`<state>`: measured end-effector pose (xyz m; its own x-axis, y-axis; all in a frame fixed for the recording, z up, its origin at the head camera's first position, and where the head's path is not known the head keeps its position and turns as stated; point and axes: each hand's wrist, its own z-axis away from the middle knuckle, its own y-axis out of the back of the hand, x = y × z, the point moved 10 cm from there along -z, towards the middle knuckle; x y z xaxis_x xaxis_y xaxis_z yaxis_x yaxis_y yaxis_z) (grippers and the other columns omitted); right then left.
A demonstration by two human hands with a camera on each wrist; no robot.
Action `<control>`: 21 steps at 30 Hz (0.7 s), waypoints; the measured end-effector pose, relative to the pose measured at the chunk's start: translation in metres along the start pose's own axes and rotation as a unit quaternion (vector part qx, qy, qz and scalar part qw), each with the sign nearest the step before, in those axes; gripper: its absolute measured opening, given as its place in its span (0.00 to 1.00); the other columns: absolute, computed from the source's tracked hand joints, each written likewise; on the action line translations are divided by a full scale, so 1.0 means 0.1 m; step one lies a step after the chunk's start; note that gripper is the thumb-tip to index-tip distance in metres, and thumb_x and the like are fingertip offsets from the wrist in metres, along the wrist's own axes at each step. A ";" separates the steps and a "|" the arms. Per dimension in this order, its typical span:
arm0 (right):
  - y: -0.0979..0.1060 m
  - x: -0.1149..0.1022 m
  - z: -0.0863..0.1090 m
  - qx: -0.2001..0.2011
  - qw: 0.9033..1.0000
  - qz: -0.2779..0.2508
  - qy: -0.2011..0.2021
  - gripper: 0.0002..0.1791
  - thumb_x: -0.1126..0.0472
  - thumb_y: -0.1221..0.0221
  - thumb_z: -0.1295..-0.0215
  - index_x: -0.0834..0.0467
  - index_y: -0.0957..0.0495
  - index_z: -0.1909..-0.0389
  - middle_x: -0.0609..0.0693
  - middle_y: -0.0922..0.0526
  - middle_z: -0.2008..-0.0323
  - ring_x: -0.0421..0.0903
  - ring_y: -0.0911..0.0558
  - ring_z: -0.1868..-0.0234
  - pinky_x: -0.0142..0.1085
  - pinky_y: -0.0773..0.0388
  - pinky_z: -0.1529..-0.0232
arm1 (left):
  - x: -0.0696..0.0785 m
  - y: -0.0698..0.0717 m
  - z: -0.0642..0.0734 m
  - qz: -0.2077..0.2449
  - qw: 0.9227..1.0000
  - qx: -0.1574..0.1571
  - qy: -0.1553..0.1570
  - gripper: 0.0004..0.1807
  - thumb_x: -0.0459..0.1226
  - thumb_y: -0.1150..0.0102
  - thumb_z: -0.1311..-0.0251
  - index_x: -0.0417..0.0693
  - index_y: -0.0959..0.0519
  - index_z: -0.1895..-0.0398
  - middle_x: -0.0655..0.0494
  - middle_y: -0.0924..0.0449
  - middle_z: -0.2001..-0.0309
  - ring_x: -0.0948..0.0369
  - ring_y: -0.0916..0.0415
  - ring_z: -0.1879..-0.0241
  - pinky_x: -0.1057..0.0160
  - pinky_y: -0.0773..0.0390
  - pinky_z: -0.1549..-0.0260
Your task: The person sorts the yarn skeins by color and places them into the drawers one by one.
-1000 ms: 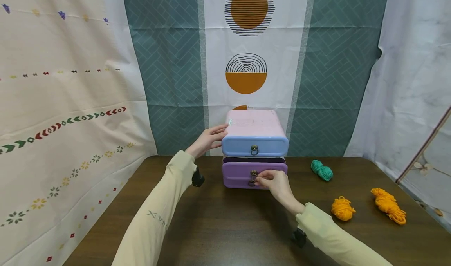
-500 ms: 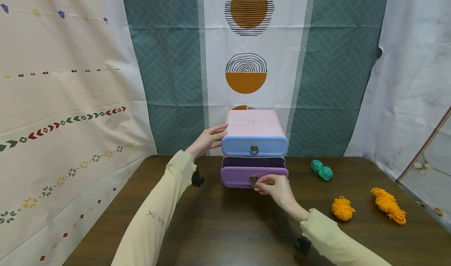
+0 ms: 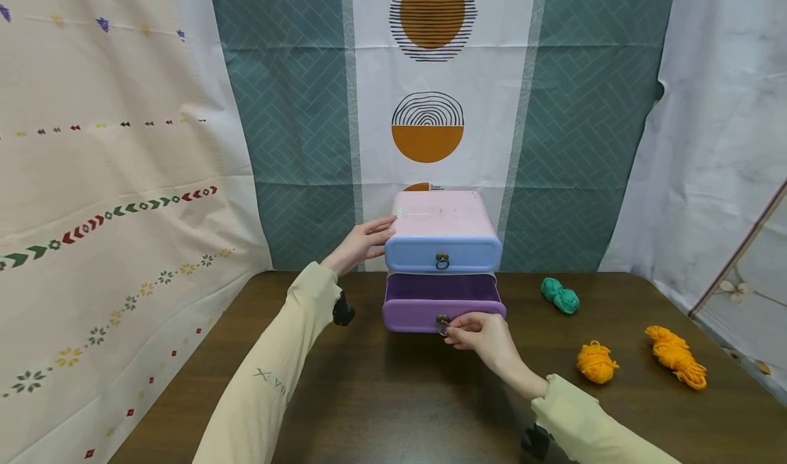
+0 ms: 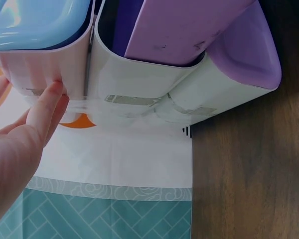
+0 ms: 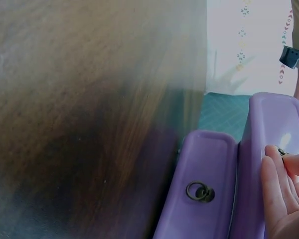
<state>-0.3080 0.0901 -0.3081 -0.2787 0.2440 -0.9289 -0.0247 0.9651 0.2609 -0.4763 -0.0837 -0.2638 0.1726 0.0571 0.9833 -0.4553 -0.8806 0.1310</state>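
A small drawer cabinet with a pink top (image 3: 443, 211) stands at the table's back. Its blue upper drawer (image 3: 412, 253) is closed. Below, a purple drawer (image 3: 408, 316) sticks out toward me, its visible inside bare. My right hand (image 3: 488, 341) pinches the ring pull (image 3: 443, 322) on that drawer's front between thumb and fingers. My left hand (image 3: 363, 244) rests its extended fingers against the pink side (image 4: 45, 69) of the top section. Both wrist views show another purple drawer (image 5: 204, 159), closed at the bottom, with its own ring pull (image 5: 197, 190).
To the right on the brown table (image 3: 369, 396) lie a green yarn skein (image 3: 560, 296), a round orange yarn ball (image 3: 596, 362) and a longer orange skein (image 3: 675, 357). A patterned curtain (image 3: 295, 143) hangs right behind the cabinet.
The purple drawer has slid farther out toward me, showing more of its inside, with my right hand moving back along with it. My left hand has stayed on the cabinet's side.
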 end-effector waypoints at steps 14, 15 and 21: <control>0.03 0.42 -0.08 0.005 1.000 -0.013 -0.007 0.07 0.70 0.37 0.47 0.72 0.21 0.71 0.61 0.19 0.73 0.54 0.18 0.73 0.39 0.21 0.74 | -0.01 -0.01 0.02 -0.001 1.000 -0.002 -0.002 0.27 0.41 0.47 0.37 0.54 0.38 0.34 0.49 0.41 0.38 0.57 0.34 0.46 0.60 0.30 0.53; 0.03 0.43 -0.08 0.006 1.000 -0.011 -0.010 0.07 0.69 0.37 0.47 0.71 0.21 0.71 0.61 0.19 0.73 0.54 0.18 0.73 0.39 0.21 0.74 | -0.01 -0.01 0.02 -0.001 1.000 -0.001 -0.002 0.27 0.41 0.47 0.37 0.54 0.38 0.34 0.49 0.41 0.38 0.57 0.34 0.46 0.60 0.30 0.53; 0.08 0.39 -0.06 -0.003 1.000 -0.006 -0.011 0.09 0.67 0.36 0.47 0.71 0.20 0.69 0.62 0.19 0.70 0.56 0.19 0.70 0.39 0.21 0.73 | 0.00 -0.01 0.01 0.002 1.000 0.000 -0.002 0.27 0.41 0.47 0.37 0.54 0.38 0.34 0.49 0.42 0.38 0.57 0.35 0.45 0.59 0.31 0.52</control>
<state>-0.3247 0.1065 -0.3409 -0.2565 0.2338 -0.9378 -0.0337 0.9676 0.2504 -0.4749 -0.0836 -0.2636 0.1748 0.0508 0.9833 -0.4567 -0.8806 0.1267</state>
